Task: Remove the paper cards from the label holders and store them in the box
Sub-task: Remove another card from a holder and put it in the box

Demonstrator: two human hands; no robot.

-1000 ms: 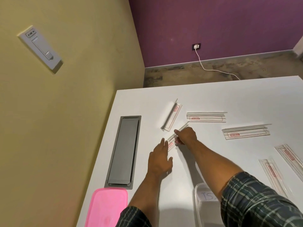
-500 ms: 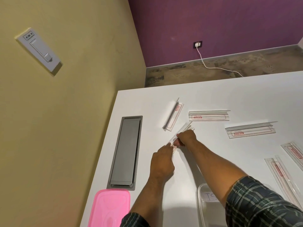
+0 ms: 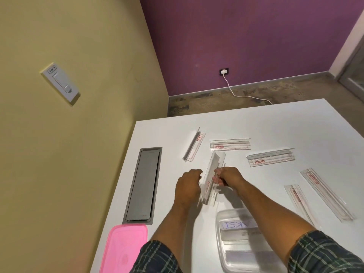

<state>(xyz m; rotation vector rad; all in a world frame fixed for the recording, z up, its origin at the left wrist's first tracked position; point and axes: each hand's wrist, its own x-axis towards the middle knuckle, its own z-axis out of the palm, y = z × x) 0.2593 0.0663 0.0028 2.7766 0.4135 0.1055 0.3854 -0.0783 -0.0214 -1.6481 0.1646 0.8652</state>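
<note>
I hold one clear label holder [image 3: 213, 170] with a red-printed card inside, lifted off the white table [image 3: 275, 123]. My left hand [image 3: 188, 187] grips its near left edge and my right hand [image 3: 228, 177] pinches its right side. Several other clear holders with cards lie flat on the table: one [image 3: 194, 143] beyond my hands, one [image 3: 230, 144] to its right, another [image 3: 270, 157] further right, and two [image 3: 327, 194] at the right edge. The clear plastic box [image 3: 219, 239] stands near me under my right forearm, with a handwritten card inside.
A pink lid [image 3: 123, 249] lies at the near left of the table. A grey cable hatch [image 3: 144, 184] is set into the table along its left side. A yellow wall runs close by on the left, and the table's far edge drops to the floor.
Both hands have closed on the holder, raised it off the table and drawn it nearer to me. The camera has pulled back, showing more of the box.
</note>
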